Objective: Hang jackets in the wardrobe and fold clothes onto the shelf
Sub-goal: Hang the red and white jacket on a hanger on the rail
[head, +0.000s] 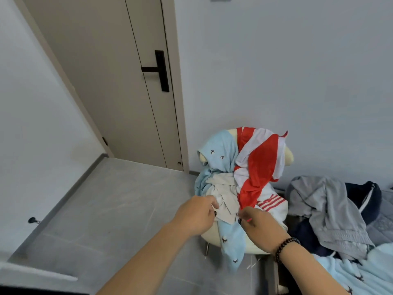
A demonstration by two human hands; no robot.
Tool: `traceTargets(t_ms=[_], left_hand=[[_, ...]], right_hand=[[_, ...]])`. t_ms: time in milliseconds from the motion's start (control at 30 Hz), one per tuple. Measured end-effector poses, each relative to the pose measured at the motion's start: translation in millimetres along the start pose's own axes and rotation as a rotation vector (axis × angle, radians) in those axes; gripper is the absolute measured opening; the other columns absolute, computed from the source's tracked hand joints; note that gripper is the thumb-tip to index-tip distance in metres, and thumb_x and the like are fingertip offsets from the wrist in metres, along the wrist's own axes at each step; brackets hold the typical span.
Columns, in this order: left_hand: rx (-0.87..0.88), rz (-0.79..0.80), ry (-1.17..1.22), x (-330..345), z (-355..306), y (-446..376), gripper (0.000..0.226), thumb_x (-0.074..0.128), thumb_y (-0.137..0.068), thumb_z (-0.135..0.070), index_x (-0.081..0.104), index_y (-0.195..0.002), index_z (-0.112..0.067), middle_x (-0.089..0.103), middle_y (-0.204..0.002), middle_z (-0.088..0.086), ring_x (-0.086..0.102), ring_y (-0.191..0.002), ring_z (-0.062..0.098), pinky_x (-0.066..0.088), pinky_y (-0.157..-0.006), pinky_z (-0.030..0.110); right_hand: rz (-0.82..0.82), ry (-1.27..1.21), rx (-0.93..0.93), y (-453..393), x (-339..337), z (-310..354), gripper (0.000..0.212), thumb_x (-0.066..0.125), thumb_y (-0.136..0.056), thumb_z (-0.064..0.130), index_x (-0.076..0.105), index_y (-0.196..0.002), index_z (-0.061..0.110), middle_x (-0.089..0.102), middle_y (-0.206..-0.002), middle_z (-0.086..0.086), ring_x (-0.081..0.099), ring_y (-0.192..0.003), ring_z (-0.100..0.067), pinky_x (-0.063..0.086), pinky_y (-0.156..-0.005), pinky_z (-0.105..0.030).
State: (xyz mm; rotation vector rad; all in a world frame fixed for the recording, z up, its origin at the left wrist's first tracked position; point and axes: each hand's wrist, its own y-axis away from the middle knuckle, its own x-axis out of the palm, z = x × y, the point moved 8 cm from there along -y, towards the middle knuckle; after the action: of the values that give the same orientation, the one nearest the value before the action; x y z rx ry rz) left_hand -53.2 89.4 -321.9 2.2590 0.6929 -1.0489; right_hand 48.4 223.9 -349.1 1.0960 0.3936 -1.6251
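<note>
Beige garment lies crumpled on top of the clothes pile on the cream chair, at the front of the seat. Both hands are on its near edge: left hand pinches the left side of the fabric with curled fingers, right hand grips the right side, fingers curled in, the two hands near each other but not touching. Probably taking two points on one hem so the piece lifts out flat and opens for folding, rather than dragging the whole heap. A small red-tipped thing shows by the right hand's fingers; can't tell what it is.

The beige piece sits over a light blue garment with dark bird print, which drapes over the chair's left backrest and hangs off the seat front toward the floor; it could get pulled along if the beige one snags. A red and white striped jacket is slung over the right side of the backrest and touches the beige piece on its right. Heaped like this, the chair looks like the sorting pile to be emptied.

Beaded bracelet on the right wrist. To the right, on the bed, a grey jacket lies over dark navy clothing, with more light blue bird-print fabric at the bottom right. Closed beige door with black handle behind, grey tiled floor to the left. Wardrobe and shelf not in view, so nothing seen hung or folded yet.
</note>
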Motion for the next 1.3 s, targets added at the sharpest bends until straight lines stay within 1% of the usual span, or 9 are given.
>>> traceTargets(t_ms=[433,567,667,767,867,967,1100,1200,1300], left_hand=[[-0.078,0.0,0.045,-15,-29,-181,0.027,0.047,-0.091,-0.017,0.062,-0.111,-0.027,0.064,-0.093,-0.012,0.059,-0.088,0.008,0.051,-0.081,0.028],[-0.156,-0.017,0.092,-7,-53,-234,0.027,0.048,-0.091,-0.016,0.061,-0.113,-0.026,0.06,-0.089,-0.012,0.057,-0.083,0.007,0.05,-0.077,0.027],[-0.196,-0.038,0.156,-3,-76,-269,0.028,0.048,-0.092,-0.015,0.059,-0.116,-0.025,0.065,-0.09,-0.008,0.06,-0.08,0.009,0.052,-0.074,0.029],[-0.23,-0.065,0.23,1,-90,-294,0.028,0.05,-0.092,-0.018,0.057,-0.117,-0.029,0.064,-0.084,-0.015,0.059,-0.074,-0.002,0.047,-0.068,0.02],[-0.264,-0.09,0.287,1,-92,-309,0.027,0.053,-0.091,-0.021,0.058,-0.115,-0.033,0.063,-0.082,-0.02,0.058,-0.073,-0.009,0.043,-0.066,0.015],[-0.311,-0.12,0.293,-6,-85,-314,0.026,0.053,-0.09,-0.019,0.059,-0.111,-0.032,0.066,-0.086,-0.015,0.06,-0.076,-0.003,0.045,-0.066,0.017],[-0.374,-0.151,0.297,-7,-74,-313,0.026,0.054,-0.09,-0.016,0.061,-0.111,-0.03,0.065,-0.088,-0.013,0.061,-0.082,-0.002,0.047,-0.072,0.015],[-0.406,-0.162,0.302,-6,-69,-311,0.024,0.056,-0.09,-0.017,0.062,-0.109,-0.032,0.062,-0.086,-0.015,0.06,-0.08,-0.002,0.047,-0.071,0.012],[-0.43,-0.174,0.318,-7,-64,-311,0.025,0.055,-0.09,-0.017,0.062,-0.109,-0.031,0.062,-0.085,-0.015,0.06,-0.078,-0.001,0.048,-0.069,0.012]], right_hand=[[-0.003,-0.155,0.105,-158,-85,-93,0.009,0.056,-0.091,0.019,0.063,-0.096,0.017,0.067,-0.096,0.002,0.061,-0.087,-0.015,0.046,-0.078,-0.025],[0.057,-0.168,0.094,-225,-122,-134,0.015,0.053,-0.092,0.02,0.061,-0.105,0.019,0.062,-0.102,0.004,0.058,-0.096,-0.016,0.047,-0.086,-0.028],[0.072,-0.212,0.091,-273,-147,-167,0.015,0.054,-0.092,0.02,0.06,-0.106,0.023,0.061,-0.105,0.006,0.055,-0.095,-0.012,0.041,-0.08,-0.021],[0.008,-0.316,0.118,-317,-162,-198,0.015,0.055,-0.091,0.022,0.058,-0.102,0.031,0.062,-0.106,0.01,0.054,-0.095,-0.009,0.038,-0.081,-0.02],[-0.096,-0.427,0.217,-349,-163,-228,0.028,0.058,-0.089,0.023,0.057,-0.116,0.027,0.062,-0.121,0.006,0.057,-0.104,-0.015,0.047,-0.09,-0.031],[-0.223,-0.463,0.341,-370,-161,-249,0.054,0.062,-0.086,0.019,0.044,-0.136,0.014,0.045,-0.14,-0.009,0.05,-0.12,-0.03,0.045,-0.099,-0.044],[-0.321,-0.644,0.633,-381,-154,-282,0.068,0.061,-0.085,0.013,0.031,-0.144,0.003,0.035,-0.146,-0.019,0.047,-0.123,-0.039,0.041,-0.099,-0.045],[-0.327,-0.629,0.744,-389,-153,-302,0.064,0.061,-0.083,0.012,0.034,-0.14,-0.001,0.041,-0.141,-0.021,0.048,-0.122,-0.039,0.042,-0.099,-0.047],[-0.343,-0.629,0.669,-400,-153,-309,0.034,0.06,-0.081,0.007,0.053,-0.113,0.001,0.06,-0.117,-0.021,0.059,-0.102,-0.036,0.049,-0.084,-0.041]])
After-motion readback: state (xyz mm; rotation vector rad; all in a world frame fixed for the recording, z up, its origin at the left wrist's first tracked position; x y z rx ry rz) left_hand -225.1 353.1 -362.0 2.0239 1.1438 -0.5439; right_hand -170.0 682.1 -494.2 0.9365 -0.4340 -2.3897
